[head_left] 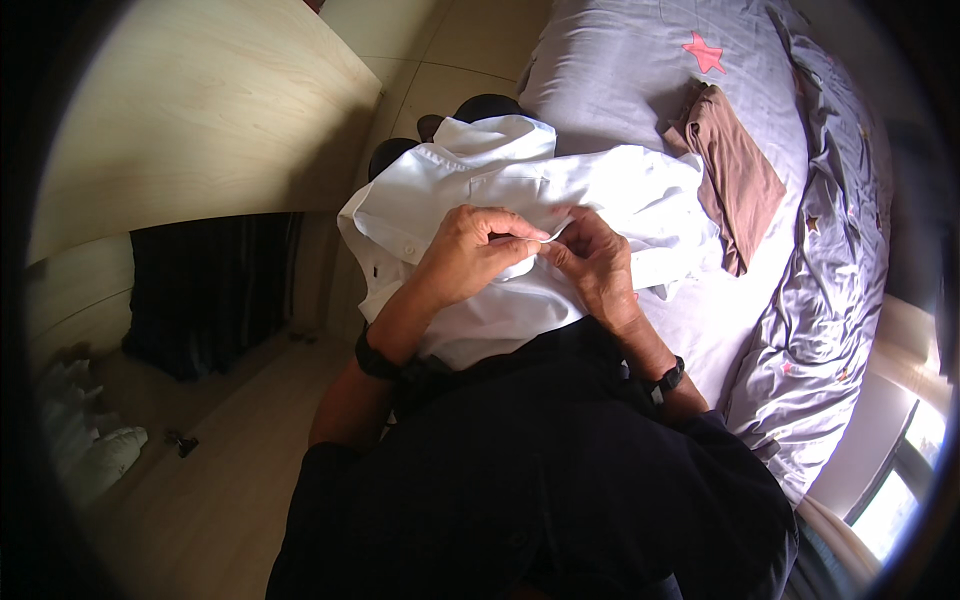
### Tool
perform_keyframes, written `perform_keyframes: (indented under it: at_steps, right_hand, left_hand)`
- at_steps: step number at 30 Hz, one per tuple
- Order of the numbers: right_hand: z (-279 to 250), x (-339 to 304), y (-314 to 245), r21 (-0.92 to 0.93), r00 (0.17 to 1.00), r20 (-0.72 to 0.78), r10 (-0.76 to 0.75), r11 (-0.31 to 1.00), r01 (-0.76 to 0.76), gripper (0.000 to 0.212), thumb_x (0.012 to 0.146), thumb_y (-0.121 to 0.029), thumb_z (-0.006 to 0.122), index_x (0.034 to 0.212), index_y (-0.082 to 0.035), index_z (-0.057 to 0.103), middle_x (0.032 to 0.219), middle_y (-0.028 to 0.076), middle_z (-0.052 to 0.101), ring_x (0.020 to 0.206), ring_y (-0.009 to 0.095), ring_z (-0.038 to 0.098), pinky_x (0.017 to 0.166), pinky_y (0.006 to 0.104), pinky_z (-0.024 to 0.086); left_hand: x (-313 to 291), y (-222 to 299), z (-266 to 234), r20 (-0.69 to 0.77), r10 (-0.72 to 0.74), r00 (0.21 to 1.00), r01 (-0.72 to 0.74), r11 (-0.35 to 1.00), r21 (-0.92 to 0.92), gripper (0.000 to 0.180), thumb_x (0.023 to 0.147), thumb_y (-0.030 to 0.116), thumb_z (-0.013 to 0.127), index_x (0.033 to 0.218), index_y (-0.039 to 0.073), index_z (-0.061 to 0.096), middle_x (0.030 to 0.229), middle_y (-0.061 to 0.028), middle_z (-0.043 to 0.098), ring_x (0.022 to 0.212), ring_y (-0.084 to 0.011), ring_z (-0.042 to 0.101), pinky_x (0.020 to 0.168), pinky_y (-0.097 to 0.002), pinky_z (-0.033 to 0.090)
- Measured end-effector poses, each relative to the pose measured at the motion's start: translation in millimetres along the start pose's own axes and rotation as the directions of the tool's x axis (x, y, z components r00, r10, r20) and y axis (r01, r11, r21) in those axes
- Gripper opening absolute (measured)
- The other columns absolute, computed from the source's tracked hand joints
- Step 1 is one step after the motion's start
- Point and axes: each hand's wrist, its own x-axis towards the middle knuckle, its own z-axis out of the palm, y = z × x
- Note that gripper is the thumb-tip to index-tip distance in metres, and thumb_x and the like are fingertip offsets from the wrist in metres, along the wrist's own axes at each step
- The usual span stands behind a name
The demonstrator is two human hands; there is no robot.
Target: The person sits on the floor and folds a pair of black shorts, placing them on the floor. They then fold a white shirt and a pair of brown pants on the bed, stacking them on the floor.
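A white collared shirt (pixel 610 190) lies over my lap and onto the edge of the bed. My left hand (pixel 470 255) pinches a fold of the shirt's front edge between thumb and fingers. My right hand (pixel 595 260) pinches the same strip of cloth right beside it, so the fingertips of both hands meet near the middle of the shirt. The collar (pixel 495 135) points away from me. A small button (pixel 408 249) shows on the left part of the shirt. Dark bands sit on both wrists.
A bed with a grey-lilac sheet (pixel 630 90) bearing a pink star (pixel 705 52) fills the right side. A folded brown garment (pixel 735 175) lies on it. A light wooden desk (pixel 200 110) stands to the left, and a crumpled grey duvet (pixel 830 300) lies far right.
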Motion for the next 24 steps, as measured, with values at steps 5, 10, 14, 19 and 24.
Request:
perform_keyframes:
  at_steps: [5, 10, 14, 19, 24]
  right_hand:
    - [-3.7, -3.6, -2.5, -0.244, 0.997, 0.020, -0.072, 0.967, 0.075, 0.022, 0.090, -0.010, 0.081, 0.105, 0.001, 0.069, 0.086, 0.008, 0.073, 0.075, 0.013, 0.068, 0.068, 0.0297, 0.054]
    - [-3.7, -2.4, -3.2, -0.361, 0.978, 0.036, -0.205, 0.910, 0.204, 0.020, 0.088, -0.010, 0.080, 0.101, 0.001, 0.069, 0.087, 0.015, 0.072, 0.074, 0.024, 0.071, 0.067, 0.0338, 0.055]
    - [-4.0, -1.5, -3.7, -0.385, 0.957, 0.060, -0.285, 0.878, 0.286, 0.019, 0.087, -0.008, 0.078, 0.101, 0.001, 0.069, 0.087, 0.016, 0.071, 0.074, 0.029, 0.071, 0.067, 0.0359, 0.055]
    - [-3.7, 0.2, -3.2, -0.359, 0.951, 0.080, -0.300, 0.881, 0.308, 0.015, 0.086, -0.005, 0.075, 0.099, 0.001, 0.068, 0.086, 0.016, 0.069, 0.074, 0.031, 0.069, 0.066, 0.0379, 0.054]
    - [-1.1, -1.2, -4.9, -0.367, 0.951, 0.070, -0.301, 0.879, 0.305, 0.015, 0.085, -0.003, 0.074, 0.098, 0.001, 0.067, 0.086, 0.015, 0.069, 0.073, 0.029, 0.069, 0.065, 0.0364, 0.054]
  left_hand:
    - [-1.2, 4.0, 0.1, -0.025, -0.067, 0.997, 0.067, 0.998, -0.009, 0.013, 0.091, 0.007, 0.075, 0.100, -0.003, 0.077, 0.088, -0.0085, 0.078, 0.077, -0.0081, 0.067, 0.071, -0.0251, 0.054]
    - [-1.0, 4.3, 1.1, -0.037, -0.058, 0.998, 0.057, 0.998, -0.036, 0.012, 0.092, 0.007, 0.074, 0.097, -0.005, 0.074, 0.091, -0.0088, 0.077, 0.080, -0.0088, 0.068, 0.073, -0.0264, 0.056]
    - [-0.6, 2.1, 1.3, -0.034, -0.059, 0.998, 0.057, 0.997, -0.051, 0.011, 0.092, 0.006, 0.074, 0.095, -0.005, 0.073, 0.087, -0.0068, 0.076, 0.078, -0.0081, 0.066, 0.071, -0.0262, 0.055]
    - [-0.4, -1.5, 2.3, -0.028, -0.064, 0.998, 0.062, 0.996, -0.066, 0.010, 0.091, 0.005, 0.074, 0.092, -0.004, 0.072, 0.082, -0.0054, 0.073, 0.076, -0.0073, 0.064, 0.069, -0.0263, 0.053]
    - [-0.1, 1.6, 1.3, -0.031, -0.040, 0.999, 0.040, 0.999, -0.012, 0.009, 0.090, 0.005, 0.075, 0.091, -0.004, 0.073, 0.083, -0.0074, 0.075, 0.077, -0.0092, 0.067, 0.072, -0.0269, 0.055]
